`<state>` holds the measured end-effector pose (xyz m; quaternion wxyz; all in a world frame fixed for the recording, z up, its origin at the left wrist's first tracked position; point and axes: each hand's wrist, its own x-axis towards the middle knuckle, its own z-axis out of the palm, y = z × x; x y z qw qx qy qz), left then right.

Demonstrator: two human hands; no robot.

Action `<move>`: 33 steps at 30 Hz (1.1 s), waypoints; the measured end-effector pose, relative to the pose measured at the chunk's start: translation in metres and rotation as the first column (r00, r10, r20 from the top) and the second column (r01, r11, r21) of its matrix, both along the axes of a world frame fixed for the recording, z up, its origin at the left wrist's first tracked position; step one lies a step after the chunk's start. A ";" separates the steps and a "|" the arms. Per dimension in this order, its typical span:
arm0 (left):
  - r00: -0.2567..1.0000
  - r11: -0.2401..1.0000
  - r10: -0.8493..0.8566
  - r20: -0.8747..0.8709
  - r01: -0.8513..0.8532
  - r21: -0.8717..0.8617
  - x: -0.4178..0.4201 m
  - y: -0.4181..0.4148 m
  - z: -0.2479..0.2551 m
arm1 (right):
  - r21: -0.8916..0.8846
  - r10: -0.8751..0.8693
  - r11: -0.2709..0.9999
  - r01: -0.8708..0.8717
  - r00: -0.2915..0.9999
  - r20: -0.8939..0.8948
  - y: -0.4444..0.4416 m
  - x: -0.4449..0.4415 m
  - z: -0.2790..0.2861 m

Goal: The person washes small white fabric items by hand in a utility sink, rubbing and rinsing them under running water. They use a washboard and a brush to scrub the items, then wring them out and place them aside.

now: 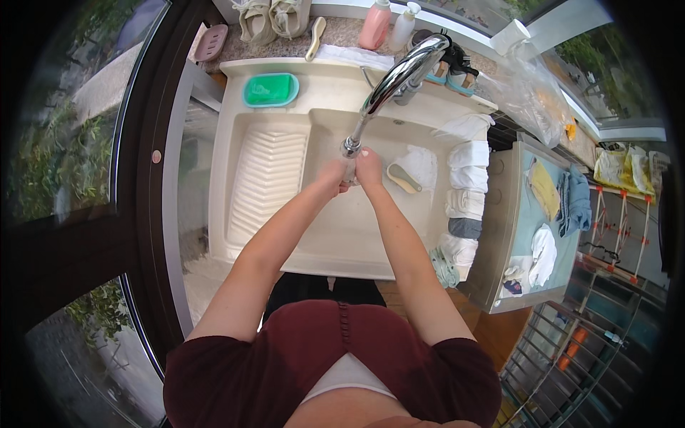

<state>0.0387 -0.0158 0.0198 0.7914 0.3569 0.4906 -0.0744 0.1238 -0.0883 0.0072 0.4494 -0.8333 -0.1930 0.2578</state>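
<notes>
Both my hands are together beneath the spout of a chrome faucet [350, 144], over the basin of a cream laundry sink [342, 230]. My left hand [334, 176] is on the left, its fingers curled in toward the other hand. Close against it is my right hand [368, 167], with the thumb on top. Something pale and blurred shows between them; whether it is water or a small cloth is unclear. To the right of my hands, a scrub brush [404, 178] lies on the basin floor beside a white patch [420, 160], suds or fabric.
A ribbed washboard [270, 182] forms the sink's left side. Green soap [269, 89] sits in a blue dish behind it. Several folded cloths [468, 203] hang over the right rim. Bottles [375, 27], shoes [254, 21] and another brush [316, 38] stand or lie on the back ledge.
</notes>
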 end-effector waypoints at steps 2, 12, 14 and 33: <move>0.992 0.989 -0.091 0.090 0.101 -0.111 -0.006 0.009 -0.002 | -0.018 0.002 1.000 -0.008 0.955 -0.295 -0.008 -0.003 -0.009; 0.969 0.905 -0.247 0.007 0.228 0.358 0.005 0.011 0.013 | -0.509 0.209 0.834 -0.213 0.976 -0.065 -0.083 0.028 -0.165; 0.975 0.904 -0.223 0.019 0.199 0.379 -0.005 0.014 0.016 | -0.590 0.318 0.735 -0.334 0.938 -0.136 -0.070 0.032 -0.157; 0.992 0.928 -0.097 0.079 0.062 0.368 -0.009 0.000 0.038 | -0.803 0.369 0.572 -0.168 0.927 0.069 -0.155 0.029 -0.107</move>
